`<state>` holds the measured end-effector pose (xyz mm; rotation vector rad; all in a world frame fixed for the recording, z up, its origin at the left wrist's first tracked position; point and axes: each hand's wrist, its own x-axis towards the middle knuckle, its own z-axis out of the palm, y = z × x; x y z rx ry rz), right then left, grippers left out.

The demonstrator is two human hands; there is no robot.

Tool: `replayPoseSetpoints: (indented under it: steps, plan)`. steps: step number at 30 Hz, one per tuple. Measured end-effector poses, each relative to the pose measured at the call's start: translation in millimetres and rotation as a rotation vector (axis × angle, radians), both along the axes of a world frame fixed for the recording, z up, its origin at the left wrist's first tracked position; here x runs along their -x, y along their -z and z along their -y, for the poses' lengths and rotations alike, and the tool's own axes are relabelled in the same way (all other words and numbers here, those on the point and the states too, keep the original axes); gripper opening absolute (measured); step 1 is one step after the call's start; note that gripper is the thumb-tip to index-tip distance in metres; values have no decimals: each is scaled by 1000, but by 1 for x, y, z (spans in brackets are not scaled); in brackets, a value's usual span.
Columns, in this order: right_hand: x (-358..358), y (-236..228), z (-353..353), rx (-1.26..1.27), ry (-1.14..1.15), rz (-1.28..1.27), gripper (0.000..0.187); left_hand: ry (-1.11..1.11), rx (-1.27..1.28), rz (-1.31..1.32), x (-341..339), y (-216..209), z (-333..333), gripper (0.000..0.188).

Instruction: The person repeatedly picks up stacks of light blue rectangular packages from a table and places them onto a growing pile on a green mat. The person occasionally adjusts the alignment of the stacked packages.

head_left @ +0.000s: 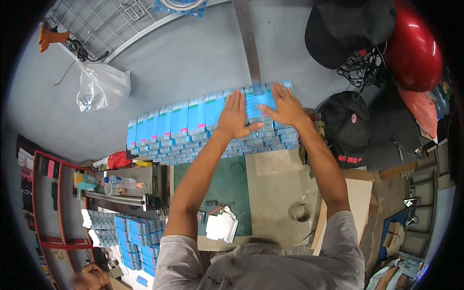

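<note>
Along the wall runs a long, several-layer pile of light blue bundles (180, 121) with green and pink marks, apparently wrapped in clear film. Both of my arms reach forward to its right part. My left hand (234, 117) lies over the bundle tops, fingers straight and pointing at the wall, thumb out to the right. My right hand (286, 107) rests at the right end of the row, its fingers stretched out and its thumb toward the left. Between the hands sits one blue bundle (256, 104); I cannot tell how firmly either palm presses.
A brown metal strip (247, 43) comes down the wall to the pile. Nearer me are a green cutting mat (212, 181), white cut sheets (222, 226) and a tape roll (300, 212). More blue bundles (140, 239) stand lower left, near a person (92, 278). Caps (344, 116) hang right.
</note>
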<state>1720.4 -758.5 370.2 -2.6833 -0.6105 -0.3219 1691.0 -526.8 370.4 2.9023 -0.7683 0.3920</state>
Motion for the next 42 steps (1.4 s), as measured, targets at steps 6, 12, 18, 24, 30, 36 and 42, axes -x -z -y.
replayPoseSetpoints:
  steps: [6,12,18,24,30,36,42]
  plan:
    - [-8,6,6,102,69,16,103,23,26,-6,-1,0,-3,127]
    - [-6,4,18,101,104,-19,96,44,-41,-25,3,-9,-4,125]
    - [15,7,55,-570,46,67,68,78,357,127,50,-13,-22,105]
    - [163,127,63,-868,304,-68,47,-228,559,16,263,85,-91,87]
    - [327,230,-27,-963,330,-577,51,-978,551,-586,521,186,-112,75]
    - [380,241,-115,-686,-91,-755,46,-1429,780,-936,660,240,-142,83]
    - [376,229,-186,-398,-464,-642,51,-1598,919,-922,740,275,-176,84]
